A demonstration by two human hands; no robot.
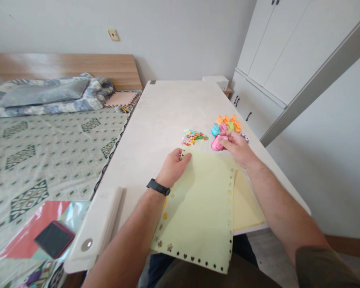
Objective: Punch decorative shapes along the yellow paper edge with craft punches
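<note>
Paper, pale yellow with punched edges, lies at the table's near edge, its far corner pinched by the left hand, likely to steady it. The right hand grips a pink punch just beyond the sheet, beside other punches and cut-outs.

No lettering, brand, label or number can be read anywhere in the frame, neither on the pale yellow sheet at lower centre nor on the dark phone at lower left
</note>
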